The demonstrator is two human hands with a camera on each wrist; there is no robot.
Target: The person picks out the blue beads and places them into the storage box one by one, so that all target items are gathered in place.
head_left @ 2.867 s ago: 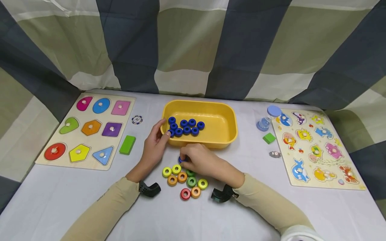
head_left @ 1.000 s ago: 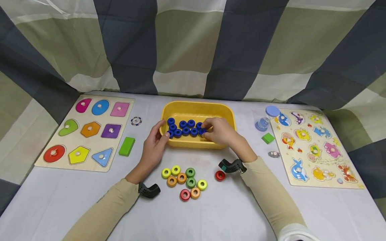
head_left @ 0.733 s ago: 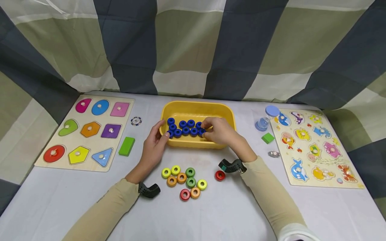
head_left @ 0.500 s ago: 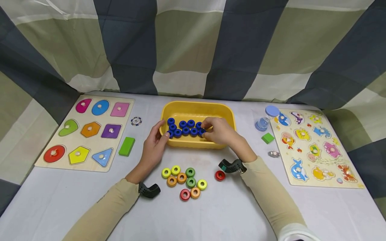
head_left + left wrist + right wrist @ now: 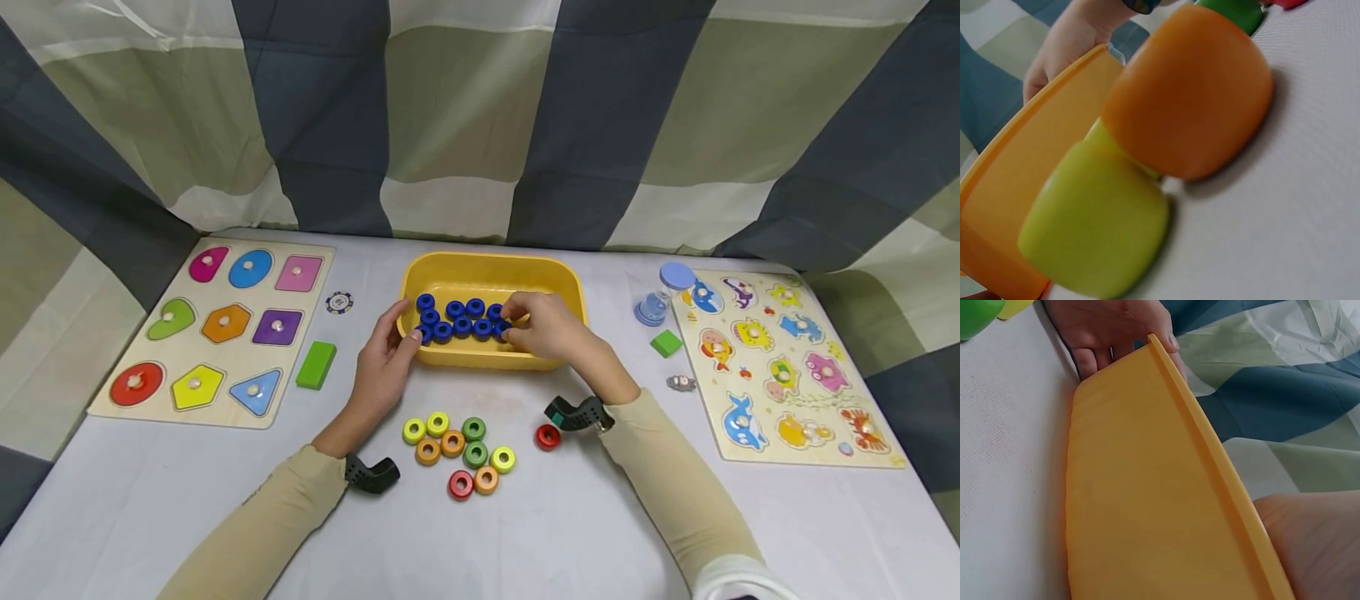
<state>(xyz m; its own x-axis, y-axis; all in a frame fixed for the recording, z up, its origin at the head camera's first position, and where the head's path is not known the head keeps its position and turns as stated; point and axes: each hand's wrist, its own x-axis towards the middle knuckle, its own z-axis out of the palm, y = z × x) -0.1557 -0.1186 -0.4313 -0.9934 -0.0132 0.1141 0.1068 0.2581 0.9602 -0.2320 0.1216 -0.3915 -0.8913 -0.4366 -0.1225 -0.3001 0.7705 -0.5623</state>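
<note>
My left hand (image 5: 382,367) holds the near left corner of the yellow plastic tray (image 5: 491,358), its thumb over the rim. In the right wrist view, the fingers of that hand lie against the tray's outside wall. Inside the tray, my right hand (image 5: 553,332) pinches a blue ring (image 5: 500,331) at the right end of several blue rings (image 5: 462,327). Its fingertips partly cover that ring. On the cloth in front lie yellow rings (image 5: 414,431), orange rings (image 5: 452,443), green rings (image 5: 475,454) and a red ring (image 5: 461,485). Another red ring (image 5: 547,437) lies apart, near the right wrist.
On the left are a shape puzzle board (image 5: 217,329), a poker chip (image 5: 339,302) and a green block (image 5: 316,365). A sea-animal puzzle board (image 5: 787,367), a small clear bottle with a blue top (image 5: 654,308), a green block (image 5: 666,343) and a grey figure (image 5: 681,383) are on the right.
From the table, my right hand has moved up and right into the tray with a blue ring, uncovering a red ring. Over the last second it has barely moved. The left hand keeps its hold.
</note>
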